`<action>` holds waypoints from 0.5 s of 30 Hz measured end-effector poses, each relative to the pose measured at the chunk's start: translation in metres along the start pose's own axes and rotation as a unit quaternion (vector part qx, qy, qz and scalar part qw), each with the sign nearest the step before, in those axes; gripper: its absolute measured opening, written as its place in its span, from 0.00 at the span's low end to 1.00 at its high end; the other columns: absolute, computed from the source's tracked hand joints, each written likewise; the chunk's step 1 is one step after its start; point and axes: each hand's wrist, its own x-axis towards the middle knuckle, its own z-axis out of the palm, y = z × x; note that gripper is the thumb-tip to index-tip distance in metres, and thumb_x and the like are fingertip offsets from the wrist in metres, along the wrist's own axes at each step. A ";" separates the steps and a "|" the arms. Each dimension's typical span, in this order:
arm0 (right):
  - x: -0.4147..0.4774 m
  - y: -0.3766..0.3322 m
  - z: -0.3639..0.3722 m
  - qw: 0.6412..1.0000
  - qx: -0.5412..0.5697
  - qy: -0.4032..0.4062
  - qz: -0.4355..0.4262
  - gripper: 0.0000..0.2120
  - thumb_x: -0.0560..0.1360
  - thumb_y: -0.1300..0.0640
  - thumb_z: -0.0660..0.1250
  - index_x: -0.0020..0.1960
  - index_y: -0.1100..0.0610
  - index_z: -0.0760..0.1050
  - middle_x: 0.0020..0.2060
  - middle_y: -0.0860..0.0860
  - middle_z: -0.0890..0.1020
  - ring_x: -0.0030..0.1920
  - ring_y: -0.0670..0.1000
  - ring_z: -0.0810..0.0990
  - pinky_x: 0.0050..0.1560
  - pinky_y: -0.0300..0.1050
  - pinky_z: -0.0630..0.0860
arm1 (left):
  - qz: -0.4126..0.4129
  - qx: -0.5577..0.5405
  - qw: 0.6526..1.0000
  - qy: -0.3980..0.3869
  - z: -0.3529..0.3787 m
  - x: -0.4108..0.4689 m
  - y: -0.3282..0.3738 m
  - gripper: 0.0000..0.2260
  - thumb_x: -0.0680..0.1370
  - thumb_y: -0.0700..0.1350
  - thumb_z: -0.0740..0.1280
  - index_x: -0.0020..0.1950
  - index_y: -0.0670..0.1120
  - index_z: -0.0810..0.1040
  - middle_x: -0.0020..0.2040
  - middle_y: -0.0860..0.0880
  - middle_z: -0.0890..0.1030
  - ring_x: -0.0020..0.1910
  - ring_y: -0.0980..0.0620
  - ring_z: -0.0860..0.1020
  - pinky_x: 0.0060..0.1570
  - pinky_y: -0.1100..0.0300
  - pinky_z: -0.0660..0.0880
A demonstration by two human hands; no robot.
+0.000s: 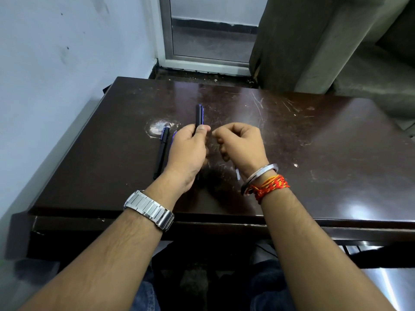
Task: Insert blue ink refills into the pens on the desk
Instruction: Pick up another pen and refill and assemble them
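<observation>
Dark brown scratched wooden surface (292,142), pale wall on the left, window behind. Left hand (187,153) fingers clamped on a black-and-blue pen (199,115), tip pointing away, held above the surface. Right hand (241,145) curled closed just beside it; contents not visible. Second black pen (162,151) lies flat left of the left hand. Small thin refill-like piece (237,175) by the right wrist.

Dim, desk (336,153) glare (edges warped)
</observation>
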 end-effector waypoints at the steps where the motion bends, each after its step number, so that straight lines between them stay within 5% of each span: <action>1: 0.001 0.000 0.002 0.999 0.035 0.004 0.012 0.08 0.71 0.57 0.71 0.33 0.54 0.82 0.25 0.45 0.78 0.25 0.45 0.72 0.27 0.40 0.69 | 0.012 0.017 1.000 -0.009 0.001 -0.001 0.000 0.13 0.85 0.43 0.58 0.45 0.48 0.79 0.24 0.58 0.72 0.22 0.61 0.67 0.22 0.66 0.64; 9: 0.001 -0.002 0.009 0.986 0.162 -0.008 0.028 0.06 0.75 0.58 0.70 0.43 0.58 0.84 0.24 0.48 0.76 0.23 0.44 0.69 0.25 0.38 0.67 | 0.040 0.024 0.998 -0.030 0.011 -0.009 0.001 0.11 0.85 0.46 0.58 0.53 0.52 0.81 0.26 0.60 0.76 0.20 0.63 0.70 0.20 0.72 0.63; 15: 0.004 -0.001 0.003 0.989 0.146 0.021 -0.011 0.06 0.75 0.58 0.71 0.40 0.55 0.83 0.27 0.48 0.77 0.25 0.44 0.71 0.25 0.39 0.69 | -0.068 0.076 0.992 -0.068 0.004 -0.007 -0.002 0.11 0.76 0.55 0.67 0.38 0.51 0.73 0.28 0.54 0.68 0.20 0.57 0.63 0.20 0.67 0.57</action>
